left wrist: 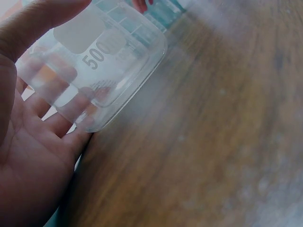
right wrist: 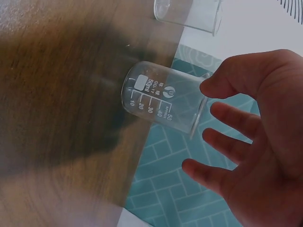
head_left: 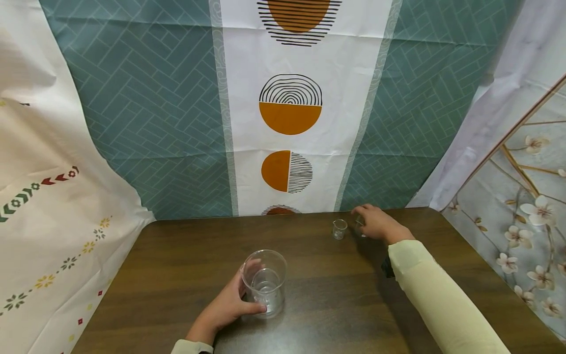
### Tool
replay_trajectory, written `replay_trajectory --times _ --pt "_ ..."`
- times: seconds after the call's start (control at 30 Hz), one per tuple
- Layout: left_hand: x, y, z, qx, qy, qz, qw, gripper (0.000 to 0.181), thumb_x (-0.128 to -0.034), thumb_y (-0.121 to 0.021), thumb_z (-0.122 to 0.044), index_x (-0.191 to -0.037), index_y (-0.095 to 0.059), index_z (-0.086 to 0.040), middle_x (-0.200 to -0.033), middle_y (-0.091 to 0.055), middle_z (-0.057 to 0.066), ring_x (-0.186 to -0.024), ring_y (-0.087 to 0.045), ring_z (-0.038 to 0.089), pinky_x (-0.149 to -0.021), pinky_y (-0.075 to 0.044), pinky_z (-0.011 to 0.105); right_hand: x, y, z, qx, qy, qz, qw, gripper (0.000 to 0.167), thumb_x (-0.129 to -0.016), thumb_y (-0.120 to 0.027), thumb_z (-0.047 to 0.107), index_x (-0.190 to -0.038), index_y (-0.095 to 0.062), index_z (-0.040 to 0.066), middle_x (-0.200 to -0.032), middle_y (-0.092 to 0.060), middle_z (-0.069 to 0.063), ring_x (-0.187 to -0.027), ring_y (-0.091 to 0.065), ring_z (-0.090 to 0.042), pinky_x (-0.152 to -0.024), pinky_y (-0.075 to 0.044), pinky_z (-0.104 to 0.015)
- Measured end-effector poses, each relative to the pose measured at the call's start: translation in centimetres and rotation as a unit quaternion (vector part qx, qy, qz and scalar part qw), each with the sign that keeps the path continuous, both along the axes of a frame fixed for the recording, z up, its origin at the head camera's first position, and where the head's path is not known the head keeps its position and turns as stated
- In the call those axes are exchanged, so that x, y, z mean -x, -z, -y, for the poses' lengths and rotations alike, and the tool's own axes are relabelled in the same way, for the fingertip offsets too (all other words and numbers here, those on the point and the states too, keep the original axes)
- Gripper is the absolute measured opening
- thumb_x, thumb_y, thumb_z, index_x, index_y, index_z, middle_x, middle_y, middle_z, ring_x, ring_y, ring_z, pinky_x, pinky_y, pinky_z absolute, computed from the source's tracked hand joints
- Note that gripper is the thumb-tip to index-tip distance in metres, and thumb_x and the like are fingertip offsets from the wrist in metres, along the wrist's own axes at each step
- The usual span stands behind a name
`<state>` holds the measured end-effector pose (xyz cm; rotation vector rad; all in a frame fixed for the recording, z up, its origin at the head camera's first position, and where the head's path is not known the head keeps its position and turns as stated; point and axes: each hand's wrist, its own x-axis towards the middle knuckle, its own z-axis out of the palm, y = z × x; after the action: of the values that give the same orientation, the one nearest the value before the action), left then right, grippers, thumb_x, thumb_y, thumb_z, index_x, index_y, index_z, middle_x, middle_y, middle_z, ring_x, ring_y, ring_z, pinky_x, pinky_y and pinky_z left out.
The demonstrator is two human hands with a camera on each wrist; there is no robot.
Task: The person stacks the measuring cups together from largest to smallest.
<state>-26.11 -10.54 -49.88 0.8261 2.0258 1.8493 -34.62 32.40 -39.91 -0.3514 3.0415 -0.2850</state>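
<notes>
My left hand (head_left: 236,302) grips a large clear glass beaker (head_left: 277,295) from its left side, thumb across the front and fingers behind. The beaker bears a "500" mark in the left wrist view, and a smaller glass vessel shows inside it. At the back right, my right hand (right wrist: 265,137) is at the rim of a small 50 ml beaker (right wrist: 156,97), which stands on the table. The thumb overlaps that rim while three fingertips are spread beside it; the index finger is hidden. Another small beaker (head_left: 339,229) stands just left of the right hand.
A brown wooden table (head_left: 177,260) lies under everything. Its back edge meets a hanging green and white patterned cloth (head_left: 177,123), close behind the small beakers. Further cloths hang on the left (head_left: 66,221) and right (head_left: 522,221).
</notes>
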Motion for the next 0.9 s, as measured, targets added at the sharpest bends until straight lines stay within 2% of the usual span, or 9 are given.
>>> replay_trajectory --times 0.4,0.9 --pt "-0.13 -0.18 -0.05 0.000 -0.002 0.004 1.0000 0.092 -0.0705 -0.085 -0.008 -0.144 -0.031 -0.021 -0.153 -0.035 0.012 -0.132 -0.039 -0.007 -0.104 -0.033 0.012 0.18 0.43 -0.43 -0.003 -0.002 0.009 1.0000 0.049 -0.086 -0.060 0.005 -0.134 -0.050 0.004 -0.136 -0.047 -0.026 -0.115 -0.054 -0.042 -0.086 -0.047 -0.050" --pt "-0.21 -0.37 -0.13 0.013 -0.011 0.017 0.9997 0.095 -0.0685 -0.086 -0.008 -0.144 -0.030 -0.021 -0.153 -0.035 0.010 -0.132 -0.039 -0.005 -0.104 -0.032 0.011 -0.11 0.59 -0.25 0.001 0.003 0.020 0.9998 0.044 -0.090 -0.054 0.003 -0.134 -0.050 0.002 -0.136 -0.048 -0.026 -0.123 -0.049 -0.045 -0.095 -0.045 -0.056"
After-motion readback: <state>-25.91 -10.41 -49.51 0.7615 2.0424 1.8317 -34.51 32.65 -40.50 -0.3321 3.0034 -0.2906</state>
